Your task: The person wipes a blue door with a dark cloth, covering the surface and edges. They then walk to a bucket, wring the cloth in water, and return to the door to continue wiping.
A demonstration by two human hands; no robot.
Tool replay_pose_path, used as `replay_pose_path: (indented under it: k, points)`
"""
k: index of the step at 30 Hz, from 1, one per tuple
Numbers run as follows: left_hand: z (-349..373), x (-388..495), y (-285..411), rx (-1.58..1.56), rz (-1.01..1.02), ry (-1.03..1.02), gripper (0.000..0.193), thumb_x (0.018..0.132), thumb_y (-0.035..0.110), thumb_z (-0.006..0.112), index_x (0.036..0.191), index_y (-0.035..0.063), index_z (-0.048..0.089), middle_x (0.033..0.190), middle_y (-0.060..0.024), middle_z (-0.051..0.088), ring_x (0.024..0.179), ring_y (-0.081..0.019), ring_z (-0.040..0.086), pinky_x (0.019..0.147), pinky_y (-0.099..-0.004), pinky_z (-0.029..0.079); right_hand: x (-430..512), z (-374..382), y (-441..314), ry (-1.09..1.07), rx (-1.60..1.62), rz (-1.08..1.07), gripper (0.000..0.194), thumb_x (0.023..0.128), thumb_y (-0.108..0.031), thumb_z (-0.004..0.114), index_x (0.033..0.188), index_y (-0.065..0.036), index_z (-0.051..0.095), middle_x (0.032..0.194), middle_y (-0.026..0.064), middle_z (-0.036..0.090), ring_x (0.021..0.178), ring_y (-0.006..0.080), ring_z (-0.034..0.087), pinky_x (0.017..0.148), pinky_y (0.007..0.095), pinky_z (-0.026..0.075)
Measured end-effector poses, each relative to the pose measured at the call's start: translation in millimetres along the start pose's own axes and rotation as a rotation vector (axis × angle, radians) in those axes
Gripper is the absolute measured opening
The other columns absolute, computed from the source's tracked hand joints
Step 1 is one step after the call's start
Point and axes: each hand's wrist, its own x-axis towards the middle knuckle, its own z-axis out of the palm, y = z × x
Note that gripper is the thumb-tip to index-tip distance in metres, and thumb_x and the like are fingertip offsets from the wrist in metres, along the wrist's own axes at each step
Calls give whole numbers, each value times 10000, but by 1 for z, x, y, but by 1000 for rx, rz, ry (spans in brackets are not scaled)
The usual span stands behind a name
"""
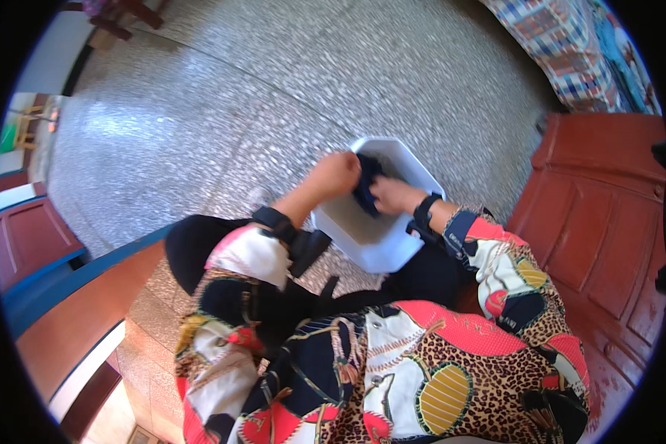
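A white tub with angled corners stands on the speckled floor before me, its inside greyish. Over its opening, a dark navy cloth hangs between my two hands. My left hand grips the cloth's left side, near the tub's far left rim. Lower and to the right, my right hand has its fingers closed on the same cloth, inside the tub's outline. Blur hides the exact hold of the fingertips and the cloth's lower end.
A red-brown wooden panelled door stands close on my right. Beyond it a checked cloth hangs down. To my left runs a low wall with a blue edge. Wooden furniture legs rest at the upper left.
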Motion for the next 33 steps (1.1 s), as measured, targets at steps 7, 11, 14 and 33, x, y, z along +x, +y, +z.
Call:
replay_pose_path:
  k: [7,11,14,33]
  points:
    - [15,-27,-16,-340,-155,-185,288,870,274,511,954,30,640,703,-148,657,606,-266,654,606,-390,529,63,7,0,211,166,381,422,729,-320,696,997,1,647,1021,226,642,973,369,619,857,440,490]
    - [8,-19,-41,-340,-355,-67,432,940,407,425,1078,29,583,808,-148,657,635,-270,660,600,-386,544,94,6,-30,-170,321,14,485,697,-286,733,1118,-80,612,1059,186,652,1032,357,601,885,417,487]
    - [25,-13,-59,-604,-550,52,529,954,486,370,1187,32,510,1096,-189,578,850,-309,646,667,-428,556,89,-10,-46,99,461,-26,365,756,-251,688,1049,-41,630,982,170,665,912,280,636,796,375,496]
    - [64,-10,-67,-913,-283,217,272,893,336,474,944,120,631,837,-49,637,674,-180,625,616,-351,509,43,-32,-100,833,1022,204,355,818,-298,536,736,35,623,691,162,621,642,250,602,607,376,458]
